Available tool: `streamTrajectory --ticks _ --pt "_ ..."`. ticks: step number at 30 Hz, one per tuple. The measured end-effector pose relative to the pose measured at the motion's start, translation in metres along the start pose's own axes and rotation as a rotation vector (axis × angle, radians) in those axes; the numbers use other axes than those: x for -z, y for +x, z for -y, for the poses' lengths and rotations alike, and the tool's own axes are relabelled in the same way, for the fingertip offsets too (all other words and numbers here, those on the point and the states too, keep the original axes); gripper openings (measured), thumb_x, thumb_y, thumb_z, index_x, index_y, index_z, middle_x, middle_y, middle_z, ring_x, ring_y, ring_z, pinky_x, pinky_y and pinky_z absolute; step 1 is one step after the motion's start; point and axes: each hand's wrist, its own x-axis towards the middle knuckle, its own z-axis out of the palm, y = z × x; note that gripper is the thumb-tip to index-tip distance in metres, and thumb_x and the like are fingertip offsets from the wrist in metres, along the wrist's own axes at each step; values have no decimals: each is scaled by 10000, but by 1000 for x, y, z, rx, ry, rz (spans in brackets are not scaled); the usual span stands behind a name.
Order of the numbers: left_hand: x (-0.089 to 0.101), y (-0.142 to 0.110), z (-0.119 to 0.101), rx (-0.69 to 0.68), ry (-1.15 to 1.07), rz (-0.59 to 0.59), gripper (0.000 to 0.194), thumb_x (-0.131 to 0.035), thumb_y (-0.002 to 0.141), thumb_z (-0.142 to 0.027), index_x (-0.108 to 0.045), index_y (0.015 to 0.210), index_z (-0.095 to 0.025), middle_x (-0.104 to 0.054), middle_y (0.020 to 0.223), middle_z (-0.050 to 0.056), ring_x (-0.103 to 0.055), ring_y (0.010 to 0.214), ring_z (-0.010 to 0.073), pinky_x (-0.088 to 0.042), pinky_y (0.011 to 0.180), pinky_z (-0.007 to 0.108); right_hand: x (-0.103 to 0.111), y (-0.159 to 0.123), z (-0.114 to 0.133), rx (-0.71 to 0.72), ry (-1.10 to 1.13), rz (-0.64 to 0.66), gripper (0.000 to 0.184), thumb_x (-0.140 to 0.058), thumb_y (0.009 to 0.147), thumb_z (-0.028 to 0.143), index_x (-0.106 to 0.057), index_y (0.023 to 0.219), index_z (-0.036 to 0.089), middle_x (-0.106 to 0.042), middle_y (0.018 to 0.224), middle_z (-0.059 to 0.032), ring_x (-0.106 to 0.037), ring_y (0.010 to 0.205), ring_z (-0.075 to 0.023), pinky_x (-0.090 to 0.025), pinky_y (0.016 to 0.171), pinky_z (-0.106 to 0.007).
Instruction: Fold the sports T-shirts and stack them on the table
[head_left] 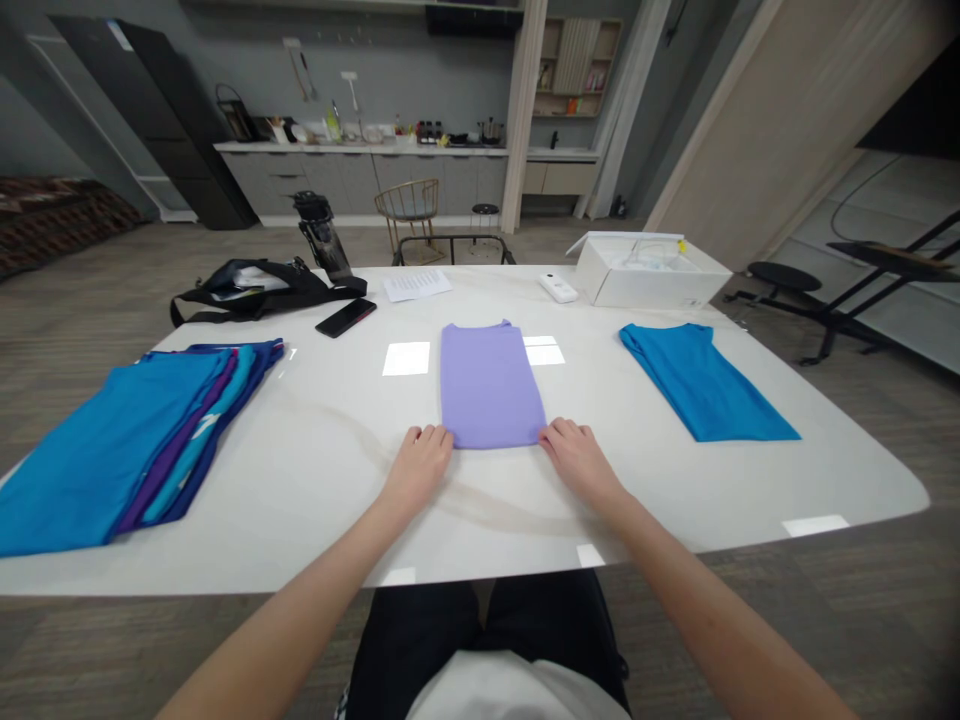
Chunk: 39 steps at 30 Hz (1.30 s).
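A lavender garment (491,388), folded into a neat rectangle, lies flat on the white table in front of me. My left hand (421,460) pinches its near left corner. At the near right corner, my right hand (576,455) has its fingers closed on the cloth in the same way. To the right rests a folded blue garment (709,385), apart from both hands. On the left side lies a stack of folded garments (142,430), bright blue on top, with purple, teal and navy layers showing along its edge.
The white table (322,500) also bears a black bag (262,285), a dark bottle (322,240), a phone (346,318), a printed sheet (417,285), a white remote-like device (558,288) and an open white box (652,280). A chair back (454,240) stands at the far edge.
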Motion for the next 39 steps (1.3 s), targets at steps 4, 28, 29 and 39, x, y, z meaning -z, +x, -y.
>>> streamTrajectory --ticks 4,28,29,39 --pt "16 -66 -36 -18 -87 1 293 -433 953 -40 -670 1022 -197 -670 1000 90 -609 919 272 -442 869 443 4 -66 13 48 111 18 323 -368 1079 256 -689 1053 239 -671 1051 -120 -608 995 -267 -442 887 -424" --pt "-22 181 148 388 -504 446 643 -798 671 -501 -698 1205 -156 -683 1326 193 -689 1136 343 -531 885 348 10 229 -48 -106 142 310 707 -788 850 441 -559 1489 242 -519 1425 -191 -599 1229 -349 -496 1010 -417" --pt "-27 182 147 392 -501 448 636 -800 664 -515 -708 1179 -155 -692 1306 198 -698 1114 346 -534 871 351 5 229 -48 -97 152 307 647 -781 857 435 -601 1447 243 -542 1393 -182 -607 1214 -338 -496 1002 -404" --pt "-38 164 128 281 -566 299 234 -691 815 -392 -736 941 -200 -769 1062 105 -709 981 280 -509 815 318 -3 203 -36 -55 204 131 213 -667 939 313 -694 1115 194 -692 1148 -122 -625 1072 -269 -477 870 -345"
